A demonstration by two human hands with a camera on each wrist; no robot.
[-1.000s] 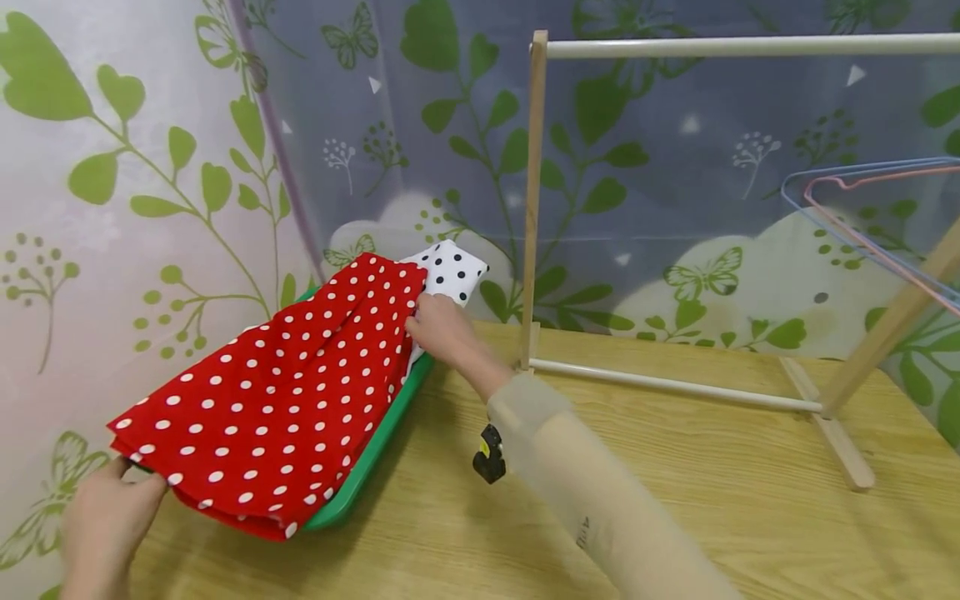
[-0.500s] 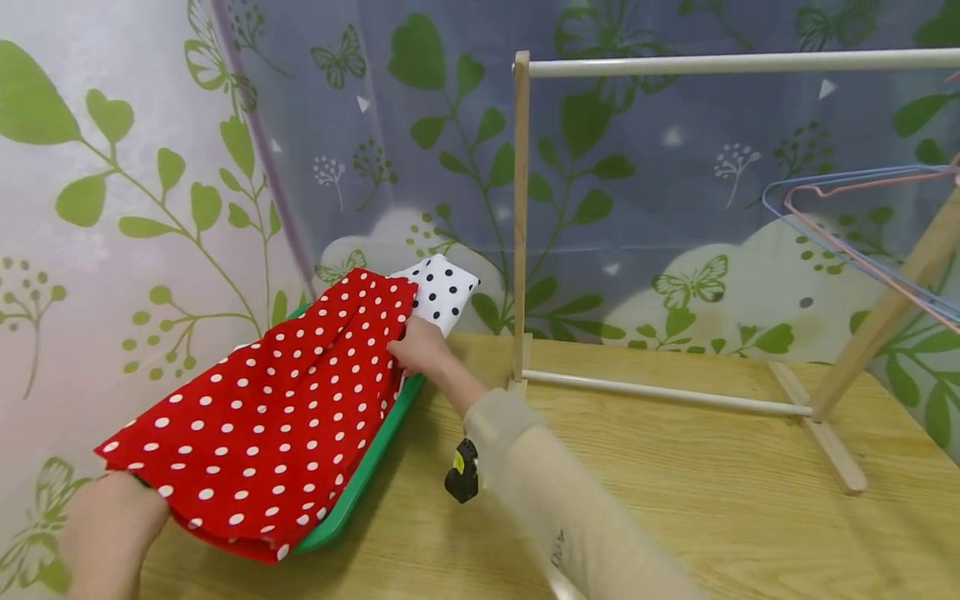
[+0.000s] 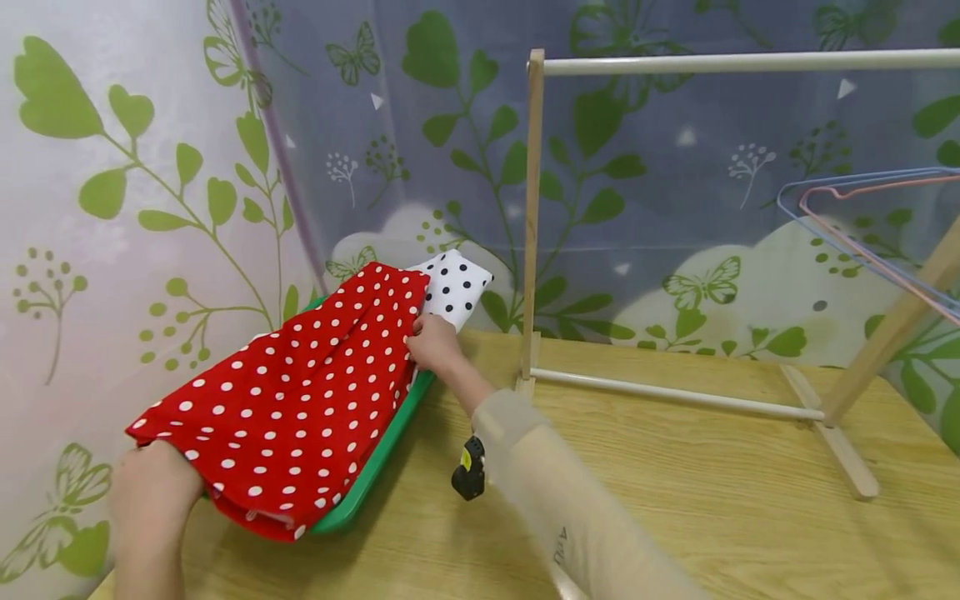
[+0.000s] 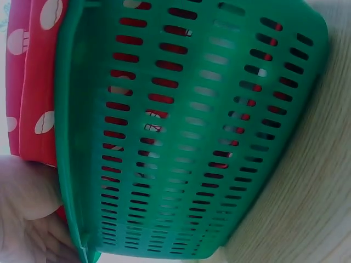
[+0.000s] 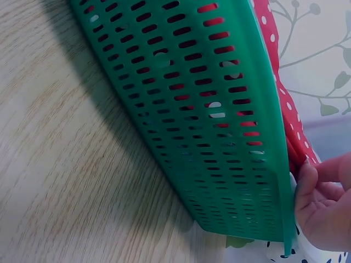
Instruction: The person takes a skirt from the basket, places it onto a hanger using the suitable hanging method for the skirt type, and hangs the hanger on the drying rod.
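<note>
A red garment with white dots (image 3: 307, 367) lies spread over a green slotted basket (image 3: 375, 467), its wide hem toward me. My right hand (image 3: 435, 342) pinches the garment's right edge near its narrow far end; in the right wrist view, the thumb and fingers of this hand (image 5: 326, 203) meet on the red cloth just beyond the basket rim. At the near left corner my left hand (image 3: 157, 483) reaches under the hem, its fingertips hidden. In the left wrist view the left hand (image 4: 27, 208) is at the basket's rim, close below the hem. I cannot tell whether it grips the cloth.
White cloth with black dots (image 3: 453, 287) sticks out past the basket's far end. To the right, a wooden rack (image 3: 532, 217) with white rods stands on the wood-grain table (image 3: 675, 483). Blue and pink hangers (image 3: 832, 187) are at far right. A leaf-patterned curtain (image 3: 172, 217) borders the basket.
My left hand has moved right and farther in under the hem, whose near left corner has shifted slightly right. My right hand keeps its pinch at the same part of the garment.
</note>
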